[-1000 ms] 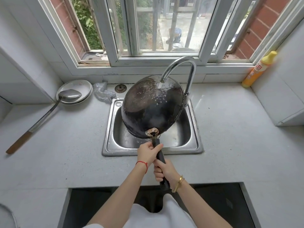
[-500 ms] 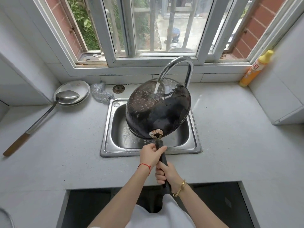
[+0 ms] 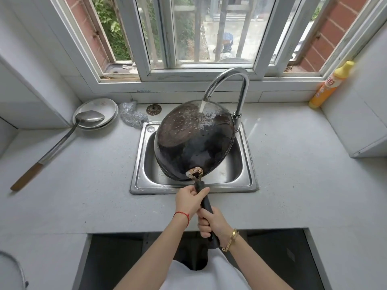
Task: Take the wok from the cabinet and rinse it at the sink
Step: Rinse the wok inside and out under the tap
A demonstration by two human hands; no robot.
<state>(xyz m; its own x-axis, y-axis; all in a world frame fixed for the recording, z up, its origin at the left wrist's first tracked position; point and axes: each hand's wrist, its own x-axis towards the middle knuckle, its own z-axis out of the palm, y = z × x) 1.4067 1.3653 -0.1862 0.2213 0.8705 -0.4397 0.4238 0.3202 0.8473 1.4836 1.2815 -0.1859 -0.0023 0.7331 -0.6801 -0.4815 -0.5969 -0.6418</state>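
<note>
**Now under the tap: wok held over the sink**

Both hands hold the wok [image 3: 194, 141] by its black handle [image 3: 206, 205]. The left hand [image 3: 189, 200] wraps the handle near the pan; the right hand [image 3: 213, 223] has a full grip further back, fingers curled round it. The wok hangs tilted above the steel sink [image 3: 138, 164], its dark underside facing up. Water from the curved faucet [image 3: 240, 80] lands on its far edge. On the tabletop [image 3: 293, 174] to the left, a ladle [image 3: 62, 141] rests with its bowl on a stack of plates [image 3: 104, 105]. A yellow bottle [image 3: 330, 84] stands at the right corner.
</note>
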